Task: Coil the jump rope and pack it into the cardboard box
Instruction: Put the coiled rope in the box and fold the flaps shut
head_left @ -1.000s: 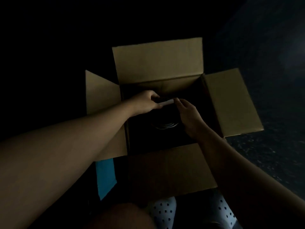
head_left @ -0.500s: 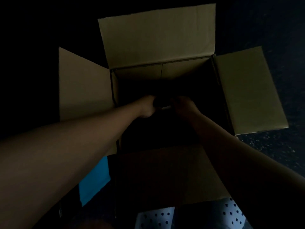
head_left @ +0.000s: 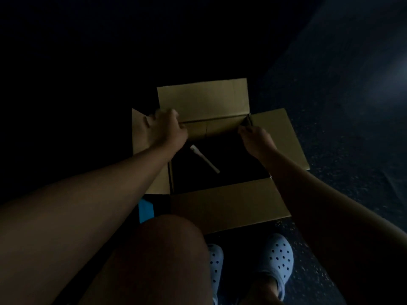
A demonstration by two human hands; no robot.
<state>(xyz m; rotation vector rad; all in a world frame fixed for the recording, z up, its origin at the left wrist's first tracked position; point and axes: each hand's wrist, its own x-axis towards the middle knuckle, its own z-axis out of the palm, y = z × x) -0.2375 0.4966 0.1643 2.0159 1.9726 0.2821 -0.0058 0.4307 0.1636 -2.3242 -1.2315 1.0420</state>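
fingers (head_left: 176, 126) of our left hand (head_left: 167, 130) grip brown cardboard box (head_left: 229, 205) rim; right hand (head_left: 256, 139) fingers unclear; white jump rope handle (head_left: 204, 158) inside, flaps unclosed.

- jump rope handle (head_left: 204, 158) lay inside cardboard box (head_left: 229, 203)
- left hand (head_left: 165, 127) at box's far-left corner, right hand (head_left: 256, 137) at far-right corner
- shoes (head_left: 278, 258) just before box
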